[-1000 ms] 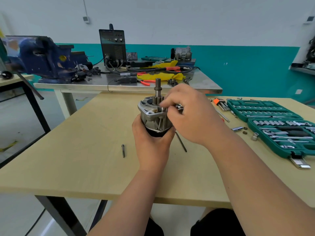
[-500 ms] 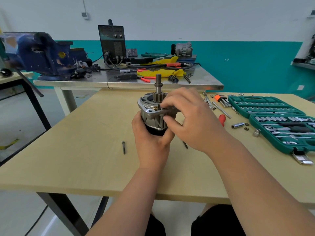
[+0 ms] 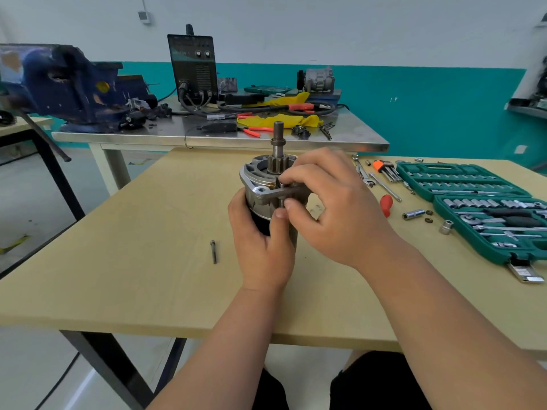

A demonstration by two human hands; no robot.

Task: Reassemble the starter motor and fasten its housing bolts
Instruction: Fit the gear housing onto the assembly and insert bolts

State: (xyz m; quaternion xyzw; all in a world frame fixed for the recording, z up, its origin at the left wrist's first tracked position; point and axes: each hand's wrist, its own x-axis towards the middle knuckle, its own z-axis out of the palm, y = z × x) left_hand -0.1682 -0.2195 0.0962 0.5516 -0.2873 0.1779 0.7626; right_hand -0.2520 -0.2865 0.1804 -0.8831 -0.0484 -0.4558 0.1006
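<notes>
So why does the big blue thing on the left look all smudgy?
Head view: the wide-angle lens stretches the frame's edges, so the blue vise smears there; the starter motor in the middle is sharp; light is soft and even, with faint shadows.

Left hand point(image 3: 260, 250) and right hand point(image 3: 334, 214) bare, nails short. Forearms point(image 3: 225, 344) bare to lower frame edge. Black trousers point(image 3: 376, 380), bottom centre.

The table's point(image 3: 112, 276) left side and near edge lie open, bar one loose bolt point(image 3: 213, 251); the starter motor point(image 3: 262, 187) blocks the middle, the socket case point(image 3: 473, 189) the right edge.
</notes>
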